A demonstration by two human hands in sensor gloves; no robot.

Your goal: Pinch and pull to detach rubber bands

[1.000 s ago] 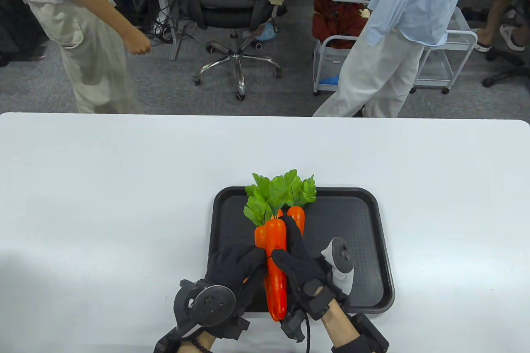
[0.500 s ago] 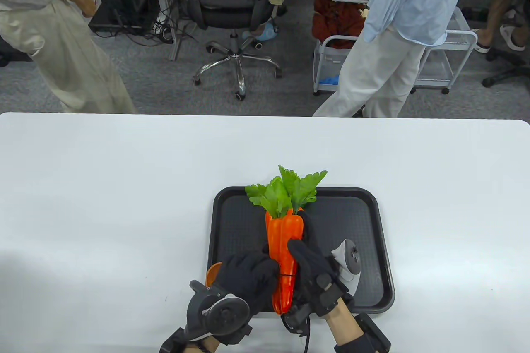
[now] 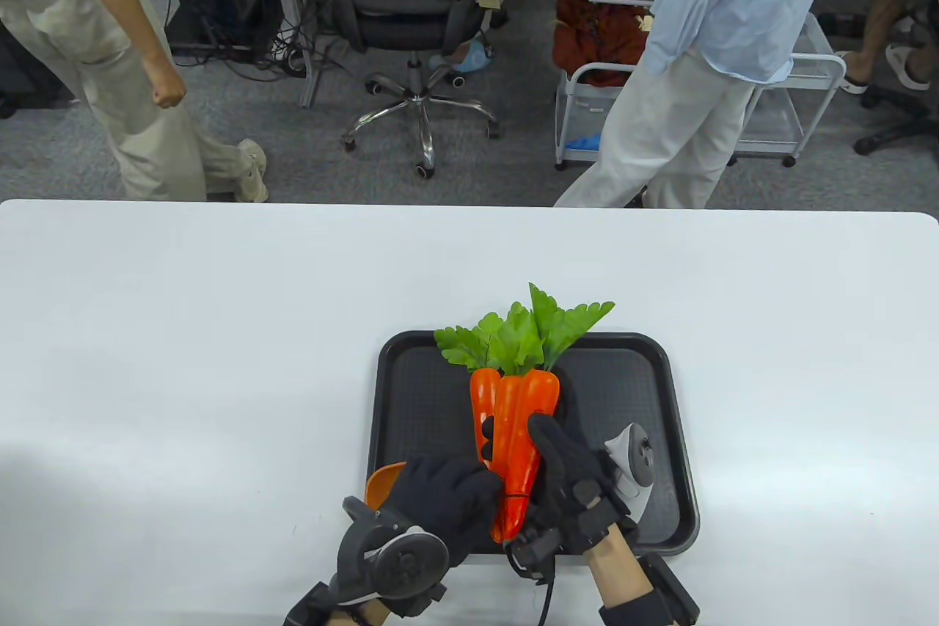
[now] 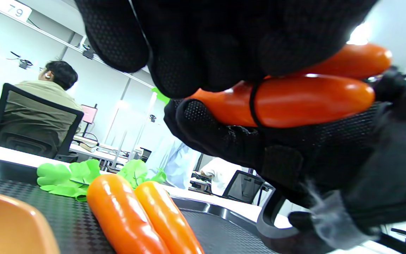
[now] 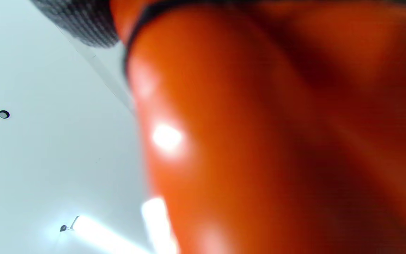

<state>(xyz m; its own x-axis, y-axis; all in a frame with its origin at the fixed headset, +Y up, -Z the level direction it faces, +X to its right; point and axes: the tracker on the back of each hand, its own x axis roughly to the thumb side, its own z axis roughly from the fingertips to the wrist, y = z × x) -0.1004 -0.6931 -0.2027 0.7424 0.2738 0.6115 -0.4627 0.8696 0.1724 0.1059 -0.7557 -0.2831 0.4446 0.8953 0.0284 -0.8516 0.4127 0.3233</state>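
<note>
Table view shows the right hand [image 3: 568, 468] gripping the bunch of plastic carrots [image 3: 513, 435] above the black tray [image 3: 645, 391], so the left hand [image 3: 447, 501] can pinch the black rubber band [image 4: 253, 106] near the carrot tips and pull it off

carrot bunch [image 3: 517, 435]: it has tipped, so its leaves now lean toward the upper right of the frame.
rubber band [image 3: 513, 495]: it has slid down close to the pointed tips.
left hand [image 3: 447, 501]: it moved down and right.
right hand [image 3: 568, 483]: it moved a little right.
man at upper left [image 3: 110, 61]: he walked on.
</note>
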